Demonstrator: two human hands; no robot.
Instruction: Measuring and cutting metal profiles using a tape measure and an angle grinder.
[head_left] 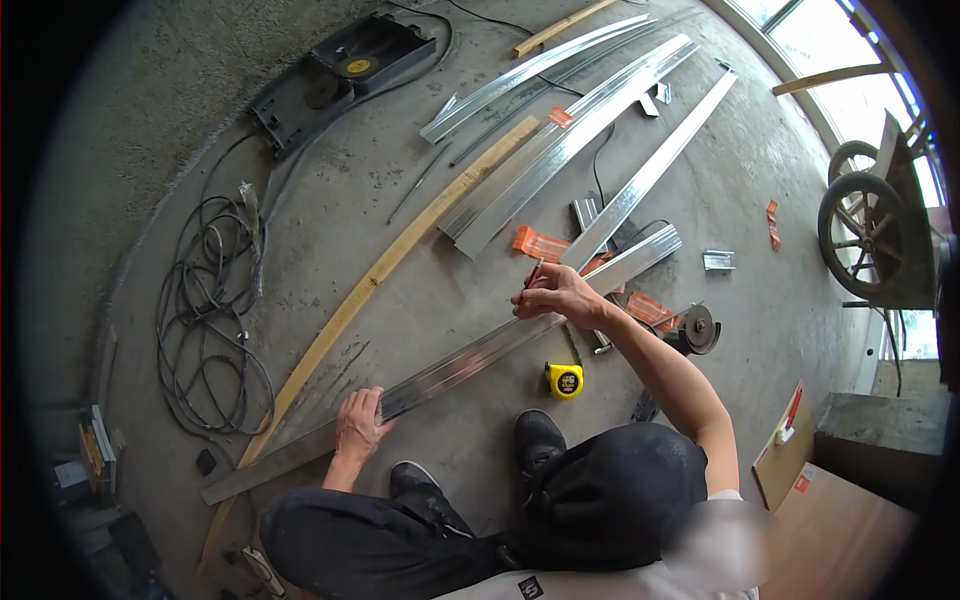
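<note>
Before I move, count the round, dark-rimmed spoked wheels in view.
2: the nearer wheel, at the picture's right; the farther wheel, partly hidden behind it. More may be hidden.

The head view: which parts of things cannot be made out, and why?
All in the head view:
- Red stick: partly covered by the right hand.
- Metal channel: stretch covered by the left hand.
- Angle grinder: body, partly behind the right forearm.
- Wheeled cart: right side, cut off by dark rim.
</note>
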